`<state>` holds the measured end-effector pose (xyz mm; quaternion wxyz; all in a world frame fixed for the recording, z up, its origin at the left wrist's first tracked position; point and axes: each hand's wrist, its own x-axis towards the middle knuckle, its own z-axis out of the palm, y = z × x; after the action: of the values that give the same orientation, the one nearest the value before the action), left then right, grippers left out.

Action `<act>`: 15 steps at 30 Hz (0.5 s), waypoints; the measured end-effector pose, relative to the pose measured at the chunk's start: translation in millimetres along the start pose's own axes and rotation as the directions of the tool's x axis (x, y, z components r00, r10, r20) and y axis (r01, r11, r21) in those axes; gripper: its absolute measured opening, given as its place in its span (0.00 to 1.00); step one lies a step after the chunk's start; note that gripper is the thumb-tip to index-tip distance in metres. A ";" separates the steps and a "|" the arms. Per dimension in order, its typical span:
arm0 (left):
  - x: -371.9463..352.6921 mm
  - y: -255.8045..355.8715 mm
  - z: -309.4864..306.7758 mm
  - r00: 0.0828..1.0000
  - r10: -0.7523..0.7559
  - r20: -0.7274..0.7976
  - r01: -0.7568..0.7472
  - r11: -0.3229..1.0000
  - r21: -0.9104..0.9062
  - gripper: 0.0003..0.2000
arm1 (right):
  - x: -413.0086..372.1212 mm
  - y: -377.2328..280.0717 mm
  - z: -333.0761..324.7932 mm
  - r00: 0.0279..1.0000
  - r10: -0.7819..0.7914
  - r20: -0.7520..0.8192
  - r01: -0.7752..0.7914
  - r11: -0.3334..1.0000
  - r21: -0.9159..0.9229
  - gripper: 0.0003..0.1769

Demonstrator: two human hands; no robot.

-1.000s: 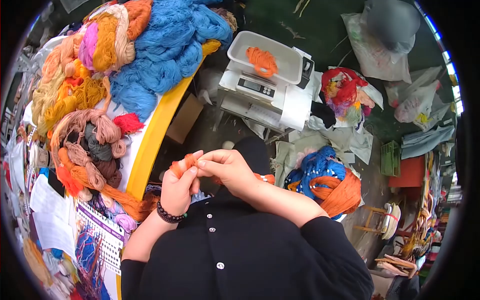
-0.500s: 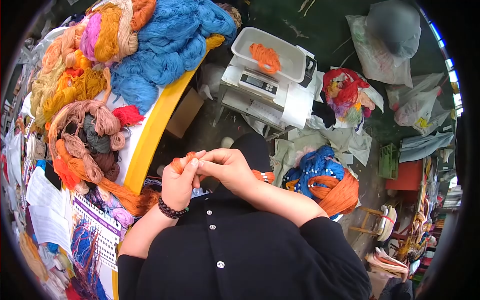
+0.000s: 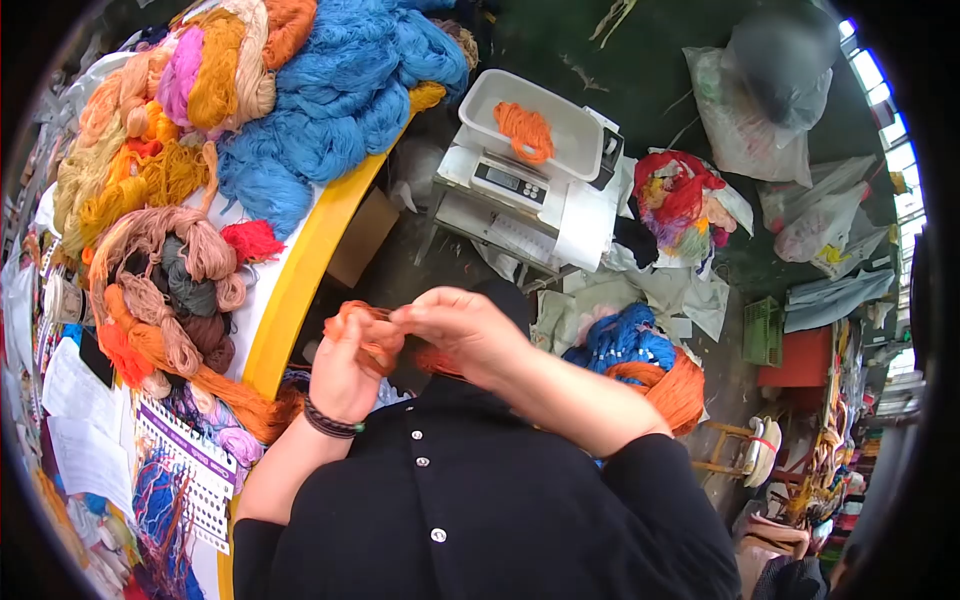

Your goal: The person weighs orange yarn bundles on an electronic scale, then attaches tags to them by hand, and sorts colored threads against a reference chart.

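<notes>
Orange yarn (image 3: pixel 372 338) is looped around the fingers of my left hand (image 3: pixel 342 372), which is closed on it in front of my chest. My right hand (image 3: pixel 465 335) is just to the right, thumb and forefinger pinched together on a strand drawn out from that yarn. More orange yarn (image 3: pixel 438 362) shows beneath my right wrist, partly hidden by it. A dark beaded bracelet (image 3: pixel 330 424) circles my left wrist.
To the left, a yellow-edged table (image 3: pixel 285 300) bears heaps of blue yarn (image 3: pixel 320 110) and brown skeins (image 3: pixel 205 245). Ahead stands a scale (image 3: pixel 508 184) whose white tray (image 3: pixel 575 135) holds an orange skein (image 3: pixel 524 132). Blue and orange bundles (image 3: pixel 625 345) lie on the right.
My hands have moved slightly apart, and the yarn on my left fingers has opened into looser loops. The right hand has lifted a strand away from it. The view has shifted a little.
</notes>
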<state>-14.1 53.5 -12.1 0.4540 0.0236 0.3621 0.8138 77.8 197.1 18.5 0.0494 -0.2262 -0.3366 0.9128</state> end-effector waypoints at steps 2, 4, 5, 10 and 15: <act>7.9 0.8 -25.9 0.985 -0.163 0.047 0.169 0.913 -0.370 0.10 | -17.9 -48.4 3.2 0.995 0.015 0.101 -0.010 0.999 -0.049 0.04; 21.2 -13.2 -77.6 0.970 -0.220 0.101 0.241 0.847 -0.474 0.09 | -52.3 -120.0 27.3 0.997 -0.076 0.030 0.081 0.917 -0.391 0.07; 26.5 -21.0 -103.1 0.963 -0.267 0.042 0.246 0.804 -0.542 0.08 | -70.6 -155.2 44.0 0.960 -0.278 -0.020 0.182 0.682 -0.709 0.08; 36.5 -65.8 -227.6 0.814 -0.334 -0.476 0.061 0.863 -0.501 0.09 | -154.0 -348.9 54.0 0.758 -0.587 0.285 0.551 0.343 -0.761 0.08; 53.7 -77.1 -297.3 0.612 -0.302 -0.731 -0.089 0.892 -0.443 0.13 | -158.0 -396.1 119.0 0.202 -0.970 0.137 0.778 0.073 -0.624 0.15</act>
<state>-99.1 -49.6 -293.8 0.2918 -0.4581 0.3318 0.7713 141.2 392.8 410.6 0.5794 -0.1171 -0.6443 0.4852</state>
